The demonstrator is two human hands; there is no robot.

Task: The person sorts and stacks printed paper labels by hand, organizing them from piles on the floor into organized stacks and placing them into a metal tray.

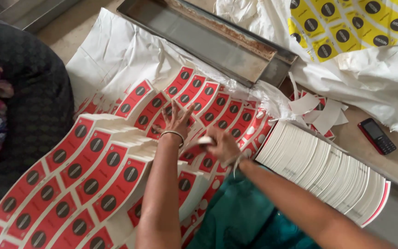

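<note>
Both forearms reach out: left hand (177,119) spread flat on red cards (98,171), right hand's (223,145) grip blurred, unclear.

A bare, dull beige floor (77,34) is seen at the far left and again at the right, beneath a small black and red mobile phone (377,135). Much of the floor is covered by crumpled white woven sacking (116,55), which is spread from the far left across to the right. A long, shallow grey metal tray with a rusty rim (208,39) is laid diagonally on the sacking at the far centre. A dark patterned cushion-like bulk (33,92) is seen at the left edge. The scene is lit evenly by soft, diffuse light, and only faint shadows are cast.
</note>
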